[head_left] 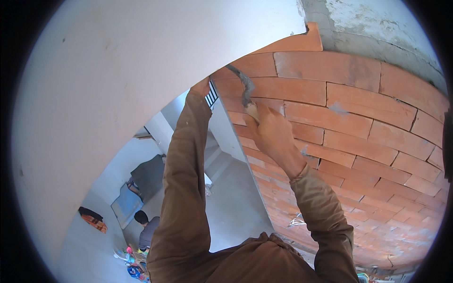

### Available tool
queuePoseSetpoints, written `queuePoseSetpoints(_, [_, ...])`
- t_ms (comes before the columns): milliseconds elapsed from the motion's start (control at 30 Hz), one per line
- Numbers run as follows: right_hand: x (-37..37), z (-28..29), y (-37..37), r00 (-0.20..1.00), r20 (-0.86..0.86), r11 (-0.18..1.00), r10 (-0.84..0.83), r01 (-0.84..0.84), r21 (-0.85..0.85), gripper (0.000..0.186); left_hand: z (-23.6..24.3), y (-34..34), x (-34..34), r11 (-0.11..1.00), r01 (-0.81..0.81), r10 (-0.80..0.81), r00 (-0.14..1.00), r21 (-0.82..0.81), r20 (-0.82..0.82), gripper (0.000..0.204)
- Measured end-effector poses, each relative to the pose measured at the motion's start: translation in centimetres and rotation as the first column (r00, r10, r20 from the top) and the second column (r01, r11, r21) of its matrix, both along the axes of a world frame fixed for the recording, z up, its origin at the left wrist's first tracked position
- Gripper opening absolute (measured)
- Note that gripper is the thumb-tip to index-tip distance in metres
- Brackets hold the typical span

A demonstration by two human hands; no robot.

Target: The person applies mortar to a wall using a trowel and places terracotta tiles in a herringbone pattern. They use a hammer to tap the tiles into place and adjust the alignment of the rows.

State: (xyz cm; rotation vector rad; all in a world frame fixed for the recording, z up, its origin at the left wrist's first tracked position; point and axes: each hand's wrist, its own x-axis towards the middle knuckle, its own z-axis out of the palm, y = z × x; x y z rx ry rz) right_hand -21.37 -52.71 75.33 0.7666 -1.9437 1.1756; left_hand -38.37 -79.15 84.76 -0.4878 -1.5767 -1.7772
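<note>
My right hand [276, 134] is closed around the pale handle of a trowel [246, 87], just in front of the brick wall [351, 73]. The trowel's grey, bent neck runs up and left from my fist; its far end goes out of sight behind the edge of a large white surface [118, 61]. My left hand [201, 88] is raised to that same edge, left of the trowel. Only its back and wrist show; the fingers are hidden there.
Orange bricks in rows fill the right side, below a rough grey cement band [377, 47]. Far below lie a grey floor [231, 203] and steps [214, 158]. Another person [145, 228] is down at the lower left, near colourful items [134, 259] and a blue panel [127, 205].
</note>
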Motion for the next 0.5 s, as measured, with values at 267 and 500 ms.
queuePoseSetpoints(267, [-1.6, 1.2, -1.6, 0.997, 0.076, 1.000, 0.026, -0.025, -0.013, 0.031, -0.2, 0.5, -0.9, 0.997, 0.062, -0.063, 0.998, 0.053, 0.017, 0.038])
queuePoseSetpoints(500, [-1.8, 1.4, -1.7, 0.997, -0.038, 0.997, -0.066, 0.067, 0.045, 0.030, -1.2, -5.1, -4.8, 0.960, 0.270, -0.267, 0.962, 0.069, -0.055, 0.045])
